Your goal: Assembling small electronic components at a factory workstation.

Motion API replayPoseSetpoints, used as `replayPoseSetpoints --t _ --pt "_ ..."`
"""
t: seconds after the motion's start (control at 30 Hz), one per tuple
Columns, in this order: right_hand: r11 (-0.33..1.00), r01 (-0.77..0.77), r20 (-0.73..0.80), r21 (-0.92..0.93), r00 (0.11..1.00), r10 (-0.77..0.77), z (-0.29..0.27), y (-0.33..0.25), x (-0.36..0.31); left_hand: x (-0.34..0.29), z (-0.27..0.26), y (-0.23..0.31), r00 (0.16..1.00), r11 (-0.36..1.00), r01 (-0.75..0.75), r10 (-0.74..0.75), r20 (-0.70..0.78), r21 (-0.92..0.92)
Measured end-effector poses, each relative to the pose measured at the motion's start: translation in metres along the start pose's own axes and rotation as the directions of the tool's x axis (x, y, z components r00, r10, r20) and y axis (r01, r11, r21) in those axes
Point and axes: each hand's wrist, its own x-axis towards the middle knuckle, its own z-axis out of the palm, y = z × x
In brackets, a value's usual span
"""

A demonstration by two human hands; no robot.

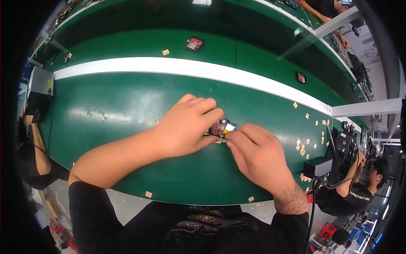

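My left hand (186, 125) is closed around the left side of a small black-cased electronic device (219, 128), low over the green table. A red circuit board shows inside the open case, beside a silver part with a yellow label (229, 128). From the right, my right hand (259, 153) pinches at the device's lower right edge, fingertips pressed together. A thin pale strip (224, 140) shows between the fingertips of both hands; its kind is unclear. My fingers hide much of the device's edges.
Two similar devices (194, 43) (301, 77) lie beyond the white rail (169, 64). Small tan square pieces (302, 148) are scattered at the right. A black box with cables (318, 167) stands at the right edge, a grey-and-black box (40, 91) at the left. Other people work nearby.
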Motion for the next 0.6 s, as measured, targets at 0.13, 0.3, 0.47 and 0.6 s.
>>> replayPoseSetpoints --t 0.13,0.3,0.47,0.6 --pt "0.959 -0.173 0.003 0.224 0.984 0.177 0.007 0.005 0.013 -0.001 -0.003 -0.001 1.000 1.000 -0.022 0.022 0.008 -0.009" --pt "0.841 -0.293 0.048 0.454 0.951 0.305 0.019 0.009 0.017 -0.004 -0.005 -0.002 1.000 1.000 -0.029 0.029 0.011 -0.009" --pt "0.828 -0.218 -0.113 0.517 0.941 0.318 0.031 0.021 0.019 -0.005 -0.003 -0.004 0.997 0.997 -0.078 0.078 0.008 -0.026" --pt "0.832 -0.252 -0.069 0.494 0.943 0.326 0.017 0.018 0.019 -0.006 -0.007 -0.005 0.998 0.998 -0.050 0.051 0.025 -0.033"
